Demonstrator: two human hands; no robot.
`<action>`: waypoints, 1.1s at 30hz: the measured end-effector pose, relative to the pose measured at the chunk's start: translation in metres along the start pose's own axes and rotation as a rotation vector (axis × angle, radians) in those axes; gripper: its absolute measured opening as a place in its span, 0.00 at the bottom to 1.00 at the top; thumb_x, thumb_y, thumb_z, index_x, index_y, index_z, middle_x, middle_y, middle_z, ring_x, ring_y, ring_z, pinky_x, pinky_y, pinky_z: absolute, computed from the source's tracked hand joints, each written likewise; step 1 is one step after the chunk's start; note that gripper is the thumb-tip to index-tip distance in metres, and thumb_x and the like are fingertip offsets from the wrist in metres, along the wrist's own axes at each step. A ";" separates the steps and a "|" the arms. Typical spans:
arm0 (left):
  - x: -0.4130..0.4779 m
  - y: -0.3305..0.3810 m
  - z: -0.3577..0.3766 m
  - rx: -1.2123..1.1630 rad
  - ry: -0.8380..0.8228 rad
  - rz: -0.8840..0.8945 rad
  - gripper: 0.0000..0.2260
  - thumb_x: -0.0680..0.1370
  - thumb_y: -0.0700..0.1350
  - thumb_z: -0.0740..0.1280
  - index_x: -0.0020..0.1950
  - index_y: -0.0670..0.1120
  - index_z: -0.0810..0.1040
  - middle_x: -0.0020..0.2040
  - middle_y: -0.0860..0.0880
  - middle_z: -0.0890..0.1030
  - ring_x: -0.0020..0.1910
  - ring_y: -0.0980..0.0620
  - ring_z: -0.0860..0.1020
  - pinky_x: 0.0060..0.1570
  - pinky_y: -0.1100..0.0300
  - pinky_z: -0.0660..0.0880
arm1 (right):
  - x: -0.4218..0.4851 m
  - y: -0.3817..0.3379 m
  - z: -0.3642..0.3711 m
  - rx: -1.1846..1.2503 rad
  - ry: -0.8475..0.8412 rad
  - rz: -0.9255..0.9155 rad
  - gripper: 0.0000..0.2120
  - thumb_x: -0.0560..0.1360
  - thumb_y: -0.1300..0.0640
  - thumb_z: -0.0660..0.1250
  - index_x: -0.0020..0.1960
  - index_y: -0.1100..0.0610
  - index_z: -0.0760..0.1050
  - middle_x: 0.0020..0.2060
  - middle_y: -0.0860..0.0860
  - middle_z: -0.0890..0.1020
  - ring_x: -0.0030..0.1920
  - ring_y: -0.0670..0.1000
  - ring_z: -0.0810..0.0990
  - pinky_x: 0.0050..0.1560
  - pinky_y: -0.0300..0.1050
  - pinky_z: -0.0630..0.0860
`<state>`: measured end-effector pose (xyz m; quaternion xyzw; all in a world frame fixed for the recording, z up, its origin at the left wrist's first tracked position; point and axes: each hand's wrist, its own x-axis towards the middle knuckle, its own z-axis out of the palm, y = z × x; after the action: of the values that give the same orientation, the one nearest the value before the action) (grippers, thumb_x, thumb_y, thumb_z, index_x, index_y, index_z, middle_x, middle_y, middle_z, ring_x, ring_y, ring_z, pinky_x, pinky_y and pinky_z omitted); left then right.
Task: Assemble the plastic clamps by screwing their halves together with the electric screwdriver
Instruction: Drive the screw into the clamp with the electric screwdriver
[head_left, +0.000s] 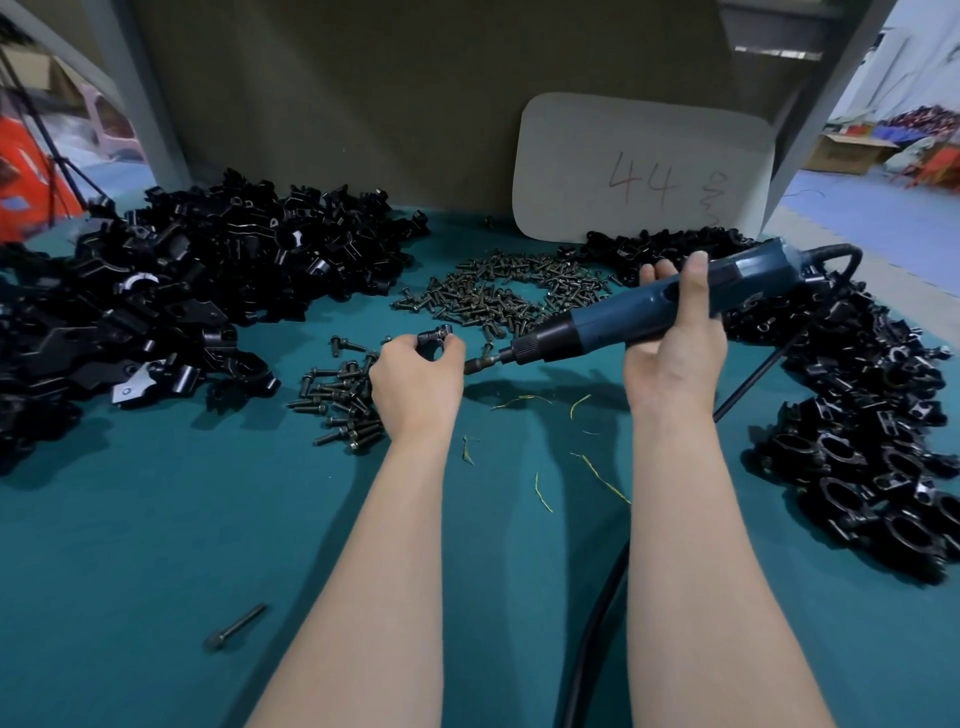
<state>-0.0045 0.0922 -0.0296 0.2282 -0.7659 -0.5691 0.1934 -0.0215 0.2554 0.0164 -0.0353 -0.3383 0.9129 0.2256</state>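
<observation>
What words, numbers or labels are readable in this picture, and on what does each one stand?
"44": handwritten on the white card that stands at the back of the table.
A mark to the right of it, on the same card: a scribble, not legible.
Screwdriver: no readable label or brand.

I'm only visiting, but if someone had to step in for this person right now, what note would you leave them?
Left hand: pinches one black clamp just above the green table.
Right hand: grips the electric screwdriver. Its bit points at the clamp but is not clearly touching it.
Supplies: loose halves are piled on the left. Screws lie in the middle and beside the left hand.
Done: a heap of assembled clamps on the right.
Left: drive this clamp's screw, then work through the large pile of halves.
</observation>
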 end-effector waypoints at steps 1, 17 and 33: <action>0.000 0.000 0.000 -0.008 0.004 0.001 0.10 0.76 0.50 0.67 0.44 0.45 0.79 0.39 0.45 0.84 0.39 0.46 0.83 0.42 0.53 0.80 | 0.000 0.000 0.001 -0.007 -0.007 0.009 0.09 0.78 0.57 0.65 0.57 0.57 0.71 0.46 0.52 0.79 0.50 0.51 0.81 0.58 0.45 0.76; 0.001 0.001 0.003 -0.154 0.005 -0.014 0.09 0.77 0.51 0.68 0.38 0.50 0.74 0.36 0.50 0.81 0.39 0.46 0.84 0.45 0.49 0.81 | 0.003 0.005 -0.003 0.014 0.154 -0.063 0.13 0.79 0.60 0.65 0.59 0.62 0.66 0.45 0.52 0.76 0.39 0.47 0.80 0.36 0.35 0.77; 0.002 -0.001 0.004 -0.218 0.007 -0.009 0.08 0.78 0.49 0.67 0.40 0.51 0.74 0.34 0.52 0.81 0.35 0.54 0.83 0.45 0.52 0.81 | 0.010 -0.006 -0.008 0.008 0.247 -0.150 0.29 0.80 0.50 0.63 0.74 0.56 0.54 0.50 0.50 0.74 0.33 0.44 0.81 0.43 0.41 0.81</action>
<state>-0.0082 0.0946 -0.0313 0.2110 -0.6979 -0.6490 0.2171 -0.0268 0.2688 0.0154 -0.1210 -0.3061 0.8835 0.3334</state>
